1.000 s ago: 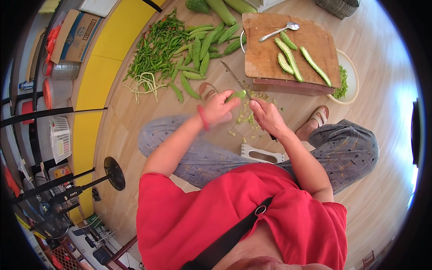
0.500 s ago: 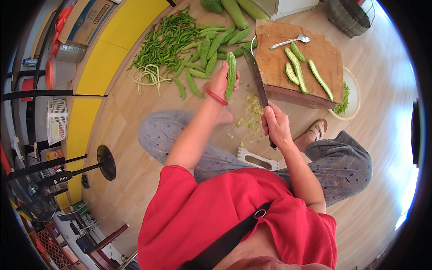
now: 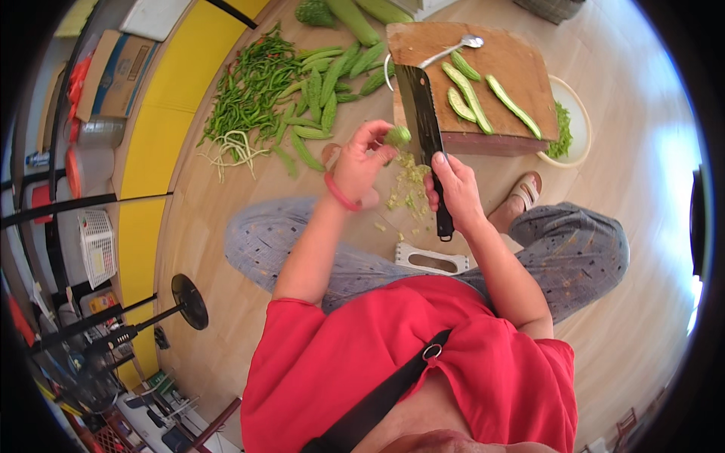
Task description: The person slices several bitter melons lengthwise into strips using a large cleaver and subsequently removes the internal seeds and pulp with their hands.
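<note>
My left hand (image 3: 361, 164), with a red bangle at its wrist, is closed around a green bitter melon (image 3: 397, 136). The melon is seen nearly end-on, so most of its length is hidden. My right hand (image 3: 456, 189) grips the black handle of a cleaver (image 3: 420, 102), its broad dark blade pointing away from me, just right of the melon and apart from it. Beyond the blade, a wooden chopping board (image 3: 521, 72) carries a long melon half (image 3: 467, 97), a short cut piece (image 3: 461, 106), another long half (image 3: 513, 107), a small green melon piece (image 3: 464, 66) and a metal spoon (image 3: 453, 50).
Several whole bitter melons (image 3: 332, 79) lie beside a heap of green chillies (image 3: 253, 90) and pale long beans (image 3: 236, 149). Melon scraps (image 3: 408, 183) litter the floor near a white plastic stool (image 3: 432, 260). A pale basin (image 3: 580, 121) with greens stands right of the board.
The melon has turned from upright to nearly end-on as my left hand rotated and came lower. The cleaver has swung so its blade face shows. The whole view has shifted slightly.
</note>
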A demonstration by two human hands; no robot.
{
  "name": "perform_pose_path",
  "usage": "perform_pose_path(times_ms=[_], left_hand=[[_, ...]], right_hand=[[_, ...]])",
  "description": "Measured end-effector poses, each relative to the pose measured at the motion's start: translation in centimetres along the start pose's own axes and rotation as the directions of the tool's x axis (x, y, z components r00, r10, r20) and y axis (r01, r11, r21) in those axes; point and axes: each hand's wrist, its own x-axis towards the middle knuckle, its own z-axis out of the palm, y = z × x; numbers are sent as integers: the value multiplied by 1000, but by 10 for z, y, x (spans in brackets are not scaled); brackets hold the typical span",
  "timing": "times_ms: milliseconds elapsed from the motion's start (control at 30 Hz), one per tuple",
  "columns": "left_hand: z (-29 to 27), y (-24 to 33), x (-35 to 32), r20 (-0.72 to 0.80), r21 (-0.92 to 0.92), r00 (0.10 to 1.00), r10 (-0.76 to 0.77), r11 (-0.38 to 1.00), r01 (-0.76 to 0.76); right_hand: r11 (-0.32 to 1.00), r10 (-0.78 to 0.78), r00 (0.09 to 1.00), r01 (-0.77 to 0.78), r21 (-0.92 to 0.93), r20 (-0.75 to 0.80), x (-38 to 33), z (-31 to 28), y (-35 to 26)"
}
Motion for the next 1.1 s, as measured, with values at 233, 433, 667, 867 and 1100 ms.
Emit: perform_pose_path(times_ms=[233,433,667,867,1100], left_hand=[[22,18,-9,234,340,889,394,823,-455],[27,13,-13,-20,-421,904,-427,823,380],[45,6,1,-17,-557,866,-500,724,407],[4,-22,18,9,-830,797,-604,440,343],[-23,-61,40,-146,-859,730,-667,451,241]], right_hand=[[994,-19,999,22,104,-36,1,-5,-7],[983,-95,995,89,-162,-33,6,-13,2],[914,-182,982,153,-376,-43,7,1,14],[869,-165,986,154,-470,18,2,-1,11],[534,-377,841,540,-651,389,-19,-2,25]])
